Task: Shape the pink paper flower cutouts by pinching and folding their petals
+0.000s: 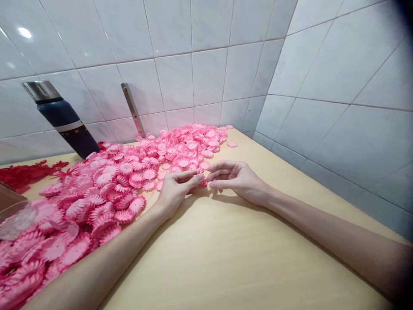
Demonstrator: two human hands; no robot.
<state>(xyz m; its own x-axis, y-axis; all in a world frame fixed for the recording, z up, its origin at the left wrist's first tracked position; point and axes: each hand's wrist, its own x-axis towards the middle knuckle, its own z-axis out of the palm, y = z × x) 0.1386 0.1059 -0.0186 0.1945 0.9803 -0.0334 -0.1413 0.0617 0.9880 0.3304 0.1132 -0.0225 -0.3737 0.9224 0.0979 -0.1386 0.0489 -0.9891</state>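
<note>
Over the middle of the pale wooden table (206, 241), my left hand (177, 189) pinches a small pink petal piece (203, 182) between thumb and fingers. Facing it from the right, my right hand (237, 178) has its fingers curved and slightly apart from the thumb, close to that piece, with nothing visible between them. A large heap of pink scalloped petal discs (106, 178) spreads behind and left of my left hand, some with a small dark hole at the centre.
A dark blue bottle (69, 125) with a steel cap stands behind the heap. A metal strip (132, 107) leans on the tiled wall (174, 77). Red pieces (26, 174) and a clear plastic container (16, 219) are at the left.
</note>
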